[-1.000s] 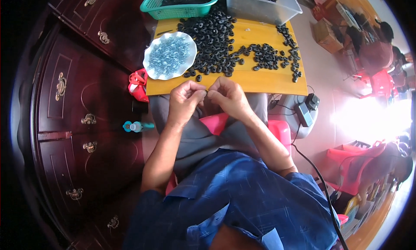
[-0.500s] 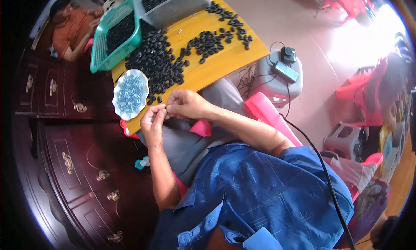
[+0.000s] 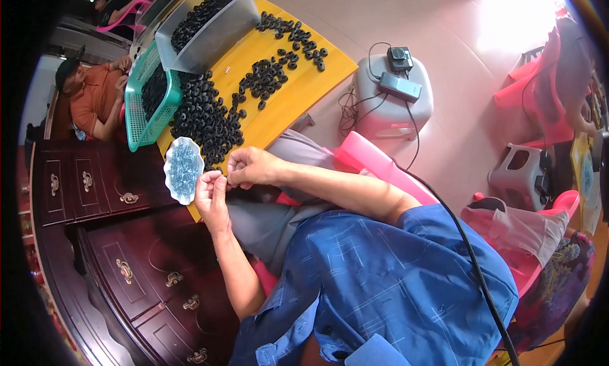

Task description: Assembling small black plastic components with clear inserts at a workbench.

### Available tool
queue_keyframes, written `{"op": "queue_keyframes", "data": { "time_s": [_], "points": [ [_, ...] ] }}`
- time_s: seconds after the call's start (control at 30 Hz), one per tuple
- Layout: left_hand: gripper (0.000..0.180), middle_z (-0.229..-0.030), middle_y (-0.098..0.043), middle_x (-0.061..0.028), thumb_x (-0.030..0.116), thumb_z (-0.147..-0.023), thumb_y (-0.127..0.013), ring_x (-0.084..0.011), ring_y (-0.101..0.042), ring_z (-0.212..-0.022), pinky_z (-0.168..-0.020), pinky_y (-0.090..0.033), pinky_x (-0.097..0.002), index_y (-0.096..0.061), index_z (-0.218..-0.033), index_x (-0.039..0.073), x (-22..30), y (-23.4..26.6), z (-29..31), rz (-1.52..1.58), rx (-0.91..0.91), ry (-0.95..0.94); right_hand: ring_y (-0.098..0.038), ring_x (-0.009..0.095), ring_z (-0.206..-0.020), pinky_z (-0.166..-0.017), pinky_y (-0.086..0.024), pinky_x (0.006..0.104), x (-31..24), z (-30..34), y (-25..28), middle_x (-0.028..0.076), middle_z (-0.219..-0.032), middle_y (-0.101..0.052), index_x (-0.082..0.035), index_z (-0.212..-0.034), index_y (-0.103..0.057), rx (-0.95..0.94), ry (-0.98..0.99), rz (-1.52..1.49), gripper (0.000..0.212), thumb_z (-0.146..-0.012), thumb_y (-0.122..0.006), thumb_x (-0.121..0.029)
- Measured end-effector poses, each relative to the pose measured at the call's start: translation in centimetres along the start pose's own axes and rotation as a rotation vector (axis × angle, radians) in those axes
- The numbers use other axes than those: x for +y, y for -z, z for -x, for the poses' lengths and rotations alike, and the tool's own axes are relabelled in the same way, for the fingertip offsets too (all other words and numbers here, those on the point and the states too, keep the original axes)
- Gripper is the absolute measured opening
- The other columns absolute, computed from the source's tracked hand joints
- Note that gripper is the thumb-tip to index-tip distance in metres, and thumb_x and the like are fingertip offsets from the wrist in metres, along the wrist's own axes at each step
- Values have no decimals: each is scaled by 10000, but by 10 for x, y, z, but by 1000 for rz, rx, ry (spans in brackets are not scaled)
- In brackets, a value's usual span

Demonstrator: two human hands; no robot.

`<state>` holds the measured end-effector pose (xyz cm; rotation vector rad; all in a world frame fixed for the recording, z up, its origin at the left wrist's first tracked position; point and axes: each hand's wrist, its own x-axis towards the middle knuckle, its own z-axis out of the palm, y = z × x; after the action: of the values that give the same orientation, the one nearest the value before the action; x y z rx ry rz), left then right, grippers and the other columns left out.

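1. Green basket (image 3: 163, 116): stands at the desk's far left edge and holds dark pieces. Whether these are finished, I cannot tell.
2. White scalloped plate (image 3: 169, 175): rests on the near left corner, well stocked with clear bluish pieces (image 3: 184, 169). Much of this supply remains.
3. Clear bin (image 3: 225, 45): stands beside the basket, loaded with black pieces.
4. Black rings (image 3: 206, 121): lie loose between bin and hands, with a smaller scatter to the right. Judged by this heap, plenty is left.
5. Left hand (image 3: 212, 198): narrowed in a pinch just off the desk's near edge, apparently on a small piece hidden by the fingertips.
6. Right hand (image 3: 254, 167): likewise narrowed, its fingertips meeting the left's. This unit appears unfinished.
7. Desk (image 3: 298, 99): yellow, its right portion bare.
8. Change from the earlier frame: the view is turned; desk and containers sit further left. The hands remain together; the heap looks much the same.
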<state>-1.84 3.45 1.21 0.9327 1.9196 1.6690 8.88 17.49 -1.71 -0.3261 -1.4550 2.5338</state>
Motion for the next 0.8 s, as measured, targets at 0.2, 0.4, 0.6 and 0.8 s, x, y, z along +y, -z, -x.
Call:
{"op": "queue_keyframes", "data": {
  "time_s": [0.2, 0.4, 0.6, 0.8],
  "points": [
    [263, -915, -625, -13, 141, -927, -695, -75, -582, -750, -723, -500, -216, -615, -1129, -8, 10, -16, -3, 40, 64, -24, -566, 74, -617, -556, -484, 219, 3, -1, 3, 23, -759, -632, -59, -882, -565, 25, 102, -223, 116, -878, -669, -110],
    [355, -937, -646, -37, -9, -879, -704, -67, -608, -784, -696, -518, -195, -583, -1212, -28, 19, -32, -1, -155, -75, -149, -527, 71, -601, -514, -455, 222, 1, -1, 4, -2, -744, -583, -73, -880, -556, 117, 61, -270, 111, -877, -663, -103],
    [325, -1011, -662, -52, -12, -859, -723, -109, -650, -801, -686, -545, -231, -629, -1171, -7, 18, -33, 4, -514, -39, -315, -598, 111, -770, -675, -502, 242, 8, 7, 1, 31, -868, -631, -60, -910, -577, 121, 55, -316, 137, -882, -689, -134],
    [309, -968, -663, -100, -38, -809, -708, -158, -655, -730, -617, -534, -265, -642, -1109, -5, 21, -29, 11, -436, 48, -328, -561, 76, -603, -535, -489, 214, -7, 16, -7, 18, -759, -613, -83, -928, -597, 92, -32, -352, 97, -937, -649, -164]
  ]
}}
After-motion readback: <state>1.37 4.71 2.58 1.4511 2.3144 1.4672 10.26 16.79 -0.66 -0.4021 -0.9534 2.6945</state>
